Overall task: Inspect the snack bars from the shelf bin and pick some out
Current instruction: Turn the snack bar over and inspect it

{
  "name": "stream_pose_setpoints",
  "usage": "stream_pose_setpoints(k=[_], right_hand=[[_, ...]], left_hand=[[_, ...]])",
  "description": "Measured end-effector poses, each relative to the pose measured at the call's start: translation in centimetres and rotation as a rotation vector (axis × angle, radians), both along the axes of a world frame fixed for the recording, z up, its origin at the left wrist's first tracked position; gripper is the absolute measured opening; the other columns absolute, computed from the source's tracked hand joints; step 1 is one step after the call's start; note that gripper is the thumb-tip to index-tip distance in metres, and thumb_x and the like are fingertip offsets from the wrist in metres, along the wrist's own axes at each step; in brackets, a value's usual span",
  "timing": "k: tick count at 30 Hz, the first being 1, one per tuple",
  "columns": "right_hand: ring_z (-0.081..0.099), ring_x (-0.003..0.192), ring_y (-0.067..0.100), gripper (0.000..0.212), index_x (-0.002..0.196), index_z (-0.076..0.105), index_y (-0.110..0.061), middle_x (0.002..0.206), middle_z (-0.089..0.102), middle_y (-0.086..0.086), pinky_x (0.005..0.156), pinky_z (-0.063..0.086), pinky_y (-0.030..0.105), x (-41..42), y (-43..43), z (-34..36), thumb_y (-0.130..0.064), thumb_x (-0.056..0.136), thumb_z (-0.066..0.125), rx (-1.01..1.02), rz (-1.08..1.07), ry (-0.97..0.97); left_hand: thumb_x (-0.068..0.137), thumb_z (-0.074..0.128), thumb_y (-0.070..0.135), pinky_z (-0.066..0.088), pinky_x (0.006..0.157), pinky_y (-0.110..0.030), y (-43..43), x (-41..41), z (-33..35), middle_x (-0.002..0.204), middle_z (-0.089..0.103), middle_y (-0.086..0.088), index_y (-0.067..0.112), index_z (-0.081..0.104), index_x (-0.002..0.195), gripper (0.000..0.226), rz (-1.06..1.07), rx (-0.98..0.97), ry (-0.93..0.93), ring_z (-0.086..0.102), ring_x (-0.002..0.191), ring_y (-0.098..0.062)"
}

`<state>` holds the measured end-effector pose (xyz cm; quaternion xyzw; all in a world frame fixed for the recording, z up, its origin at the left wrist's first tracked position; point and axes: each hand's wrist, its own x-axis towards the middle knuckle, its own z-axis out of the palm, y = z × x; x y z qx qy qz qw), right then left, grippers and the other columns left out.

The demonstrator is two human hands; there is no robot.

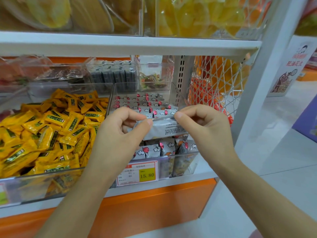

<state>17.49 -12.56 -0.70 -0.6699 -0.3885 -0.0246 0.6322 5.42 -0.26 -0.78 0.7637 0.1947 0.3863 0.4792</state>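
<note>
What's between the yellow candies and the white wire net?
The head view shows a clear bin of white snack bars there, one held bar above it.

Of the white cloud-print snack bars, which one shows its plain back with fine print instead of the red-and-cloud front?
The snack bar pinched between the left hand and right hand above the bin; those in the bin show cloud fronts.

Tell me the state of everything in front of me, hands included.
Snack bar: held up, printed side facing camera.
Left hand: pinches the bar's left end.
Right hand: pinches the bar's right end.
Clear bin: open-topped, stocked with bars.
Yellow packets: heaped in the neighbouring bin.
Price tag: on bin front, reads 15.80.
</note>
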Motion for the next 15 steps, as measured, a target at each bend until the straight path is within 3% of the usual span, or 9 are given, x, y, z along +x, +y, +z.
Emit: stream_pose_setpoints(k=[3,8,12,15], right_hand=[[0.062,0.077,0.012,0.012,0.069,0.068,-0.016,0.079,0.068,-0.001,0.070,0.049,0.023,-0.3,0.0,0.0,-0.015,0.081,0.068,0.004,0.012,-0.043],[0.062,0.075,0.015,0.011,0.072,0.070,-0.012,0.077,0.068,0.002,0.069,0.050,0.025,-0.3,0.0,0.1,-0.017,0.082,0.068,0.001,0.007,-0.023],[0.059,0.064,0.008,0.017,0.069,0.069,-0.007,0.069,0.067,0.005,0.061,0.048,0.018,0.3,0.2,0.1,-0.017,0.082,0.068,0.034,-0.013,0.089],[0.064,0.070,0.005,0.010,0.076,0.073,-0.017,0.074,0.070,-0.003,0.066,0.051,0.018,0.9,0.1,0.1,-0.017,0.084,0.066,0.023,0.042,0.163]], left_hand=[[0.078,0.061,0.037,0.045,0.041,-0.015,-0.1,0.0,0.1,0.068,0.056,0.004,0.030,0.060,0.067,0.013,0.058,0.028,-0.003,0.057,0.051,-0.013],[0.083,0.060,0.034,0.044,0.042,-0.013,-0.2,0.0,0.1,0.069,0.057,-0.004,0.025,0.059,0.068,0.018,0.100,0.056,0.004,0.058,0.050,-0.013],[0.082,0.061,0.033,0.046,0.049,-0.010,-0.3,0.0,0.2,0.084,0.060,-0.005,0.032,0.062,0.082,0.002,0.017,0.059,0.027,0.063,0.056,-0.007],[0.081,0.065,0.028,0.047,0.052,-0.010,0.0,0.2,-0.2,0.094,0.061,-0.002,0.035,0.061,0.098,0.019,0.010,0.069,0.057,0.066,0.062,-0.005]])
